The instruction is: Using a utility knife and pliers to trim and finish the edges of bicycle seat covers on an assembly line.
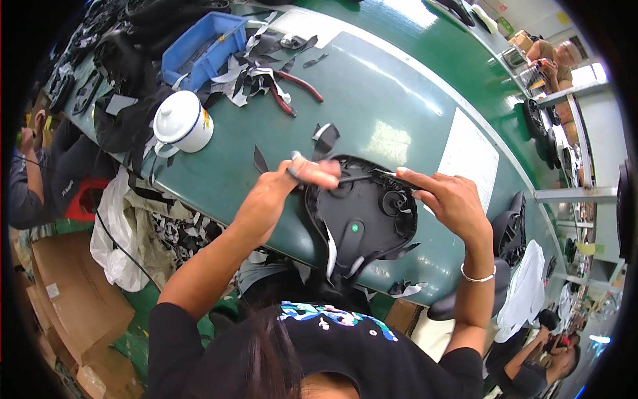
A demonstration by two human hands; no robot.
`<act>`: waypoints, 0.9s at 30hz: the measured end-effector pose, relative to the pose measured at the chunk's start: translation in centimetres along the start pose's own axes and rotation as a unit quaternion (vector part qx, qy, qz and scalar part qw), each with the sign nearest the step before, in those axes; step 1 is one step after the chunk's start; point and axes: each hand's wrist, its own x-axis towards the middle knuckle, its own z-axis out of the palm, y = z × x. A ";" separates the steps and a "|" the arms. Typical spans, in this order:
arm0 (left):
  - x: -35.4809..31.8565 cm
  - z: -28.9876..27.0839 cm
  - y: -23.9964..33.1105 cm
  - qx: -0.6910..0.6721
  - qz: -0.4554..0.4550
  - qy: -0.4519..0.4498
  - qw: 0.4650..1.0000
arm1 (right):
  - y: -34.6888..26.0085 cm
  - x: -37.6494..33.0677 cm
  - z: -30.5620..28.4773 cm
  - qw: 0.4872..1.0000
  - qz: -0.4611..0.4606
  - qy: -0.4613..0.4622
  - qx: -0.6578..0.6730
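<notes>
Head view: long green surface (372, 93) running up and right, curved by the lens. Heap of black parts (126, 40) at far upper left. Black saddle-shaped moulded shell (362, 219) lying underside up at the near edge of the surface, green dot near its middle, round boss to the right of that, pale trim strip hanging off its near rim. Blue plastic bin (203, 46) at upper left, black and grey offcuts (256, 66) strewn just beside it. White lidded enamel mug (183, 123) with dark rim left of the shell, well apart from it. Red-handled pliers (296, 86) lying among the offcuts. Left hand (302, 176) over the shell's upper left rim, grip closed around the handles of a dark scissor-like tool (355, 177), blades pointing right across the shell. Right hand (445, 196) at the shell's upper right rim, fingertips pinched on a thin black flap of material (392, 175) at the tool's tip. Silver bangle (477, 276) on right wrist. Small black scraps (325, 136) on the surface just above the shell.
</notes>
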 end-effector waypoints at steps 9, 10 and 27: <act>0.5 -7.5 10.8 -0.101 0.296 0.320 0.894 | -4.9 -7.3 0.6 0.991 0.080 -0.051 -0.093; 0.8 -9.7 10.7 -0.325 0.300 0.080 0.893 | -6.3 -8.0 1.0 0.992 0.091 -0.038 -0.077; 10.4 5.3 2.6 -0.206 0.006 0.063 0.977 | -8.7 -11.7 3.2 0.982 0.183 0.011 0.035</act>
